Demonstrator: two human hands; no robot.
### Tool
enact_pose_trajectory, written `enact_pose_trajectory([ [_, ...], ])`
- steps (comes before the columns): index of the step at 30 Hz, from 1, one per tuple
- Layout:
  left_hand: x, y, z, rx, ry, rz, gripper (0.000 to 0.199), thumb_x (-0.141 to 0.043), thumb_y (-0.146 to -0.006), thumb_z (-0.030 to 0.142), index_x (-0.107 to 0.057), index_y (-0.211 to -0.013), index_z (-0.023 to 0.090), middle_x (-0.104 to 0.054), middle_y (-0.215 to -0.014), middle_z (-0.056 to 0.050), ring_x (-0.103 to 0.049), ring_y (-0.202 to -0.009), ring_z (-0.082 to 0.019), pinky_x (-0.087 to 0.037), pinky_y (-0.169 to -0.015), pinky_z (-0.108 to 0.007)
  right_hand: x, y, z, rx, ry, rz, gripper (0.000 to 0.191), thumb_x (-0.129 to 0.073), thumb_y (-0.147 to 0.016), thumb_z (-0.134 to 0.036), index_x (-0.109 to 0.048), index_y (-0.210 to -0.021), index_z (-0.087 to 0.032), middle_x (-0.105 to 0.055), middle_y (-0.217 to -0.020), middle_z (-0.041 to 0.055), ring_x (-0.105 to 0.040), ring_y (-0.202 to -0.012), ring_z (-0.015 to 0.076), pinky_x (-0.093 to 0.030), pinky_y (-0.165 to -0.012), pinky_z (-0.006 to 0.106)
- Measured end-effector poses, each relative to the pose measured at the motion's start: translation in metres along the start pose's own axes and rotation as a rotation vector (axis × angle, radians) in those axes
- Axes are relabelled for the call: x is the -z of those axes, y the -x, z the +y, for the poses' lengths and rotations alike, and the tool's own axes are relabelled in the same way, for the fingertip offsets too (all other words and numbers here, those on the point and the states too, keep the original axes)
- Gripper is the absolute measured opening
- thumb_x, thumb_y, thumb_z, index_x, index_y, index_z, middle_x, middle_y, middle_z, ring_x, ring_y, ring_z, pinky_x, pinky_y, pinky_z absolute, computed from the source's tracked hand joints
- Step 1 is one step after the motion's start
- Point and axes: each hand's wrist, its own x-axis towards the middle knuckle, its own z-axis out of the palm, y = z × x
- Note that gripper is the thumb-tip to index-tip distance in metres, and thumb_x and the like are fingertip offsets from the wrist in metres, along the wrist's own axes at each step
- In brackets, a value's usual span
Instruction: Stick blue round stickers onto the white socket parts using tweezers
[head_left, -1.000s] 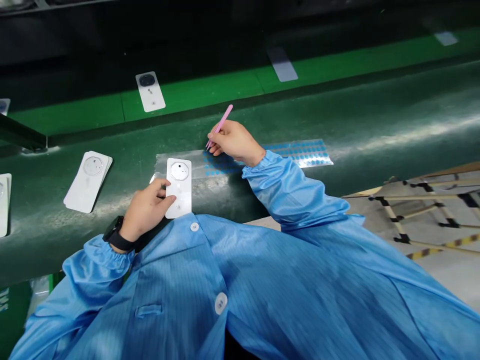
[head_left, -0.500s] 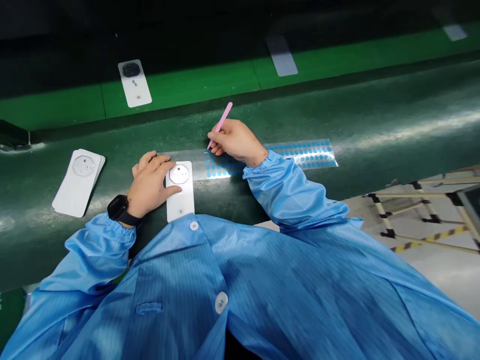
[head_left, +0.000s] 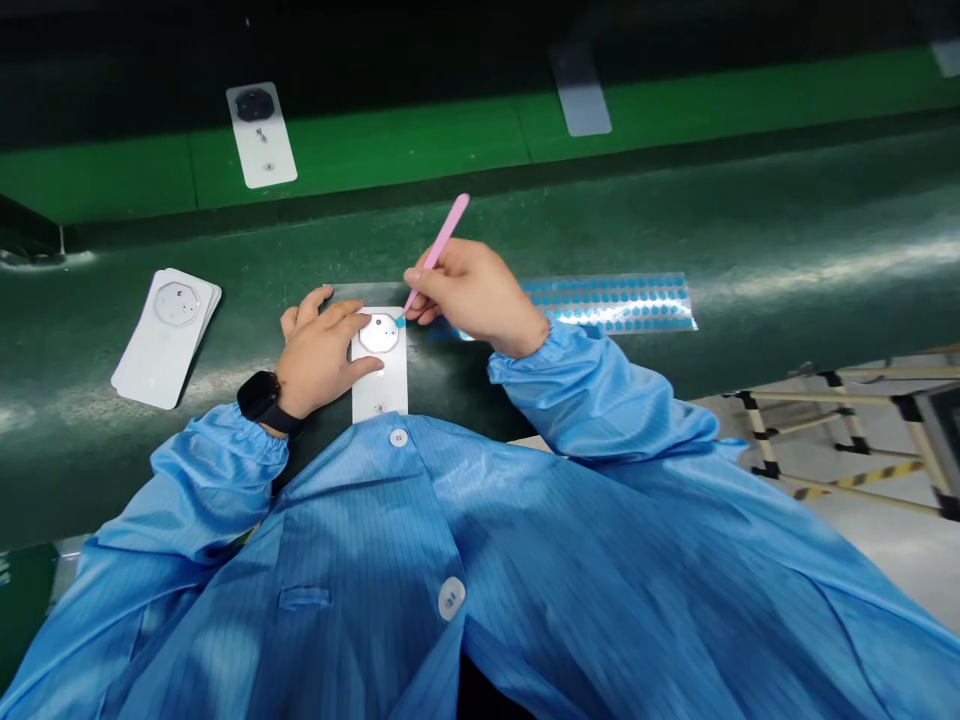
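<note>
The white panel (head_left: pixel 380 385), at nine o'clock of centre under the spread left hand (head_left: pixel 319 355), has a blue dot (head_left: pixel 400 323) at its one o'clock, perhaps not yet freed from tweezers (head_left: pixel 444 243) pinched by the right hand (head_left: pixel 480 295), the three-o'clock sheet (head_left: pixel 615 303) holding more.

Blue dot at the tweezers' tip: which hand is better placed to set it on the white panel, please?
Probably the right hand: it holds the pink tweezers, whose tip is at the blue dot. The left hand rests on the white panel, apparently steadying it.
</note>
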Motion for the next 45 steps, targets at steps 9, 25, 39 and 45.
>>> enact_pose_trajectory([
  [9, 0.002, 0.000, 0.005, 0.025, -0.006, -0.023, 0.060, -0.085, -0.090, 0.044, -0.078, -0.145, 0.022, -0.067, -0.162, -0.016, -0.038, -0.164, -0.051, -0.032, -0.127, -0.072, -0.022, 0.002, 0.008, -0.052, 0.146, -0.016, 0.026, -0.066, -0.106, -0.010, -0.060, -0.083, -0.020, -0.073, -0.066, -0.0006, -0.071, -0.055, 0.0120, -0.054, -0.050, 0.018],
  [25, -0.002, 0.003, -0.001, 0.003, 0.014, 0.025, 0.054, -0.088, -0.088, 0.044, -0.080, -0.140, 0.029, -0.067, -0.160, -0.014, -0.037, -0.164, -0.051, -0.033, -0.124, -0.071, -0.022, 0.003, 0.016, 0.021, 0.206, 0.010, 0.021, -0.068, -0.106, -0.017, -0.062, -0.086, -0.021, -0.074, -0.072, -0.0001, -0.076, -0.065, 0.0166, -0.064, -0.072, 0.029],
  [39, -0.001, 0.004, -0.002, -0.023, 0.019, 0.037, 0.054, -0.086, -0.089, 0.043, -0.079, -0.141, 0.034, -0.067, -0.160, -0.013, -0.038, -0.164, -0.052, -0.033, -0.122, -0.074, -0.021, 0.003, 0.020, 0.050, 0.247, 0.019, 0.016, -0.070, -0.105, -0.027, -0.066, -0.090, -0.022, -0.075, -0.074, 0.0024, -0.080, -0.079, 0.0225, -0.068, -0.083, 0.037],
  [45, 0.001, 0.004, -0.001, -0.007, 0.013, 0.015, 0.051, -0.084, -0.090, 0.047, -0.080, -0.139, 0.031, -0.066, -0.161, -0.012, -0.036, -0.165, -0.050, -0.033, -0.124, -0.072, -0.020, 0.005, 0.016, 0.060, 0.265, 0.018, 0.017, -0.071, -0.104, -0.026, -0.065, -0.089, -0.022, -0.074, -0.074, 0.0021, -0.078, -0.075, 0.0214, -0.067, -0.085, 0.037],
])
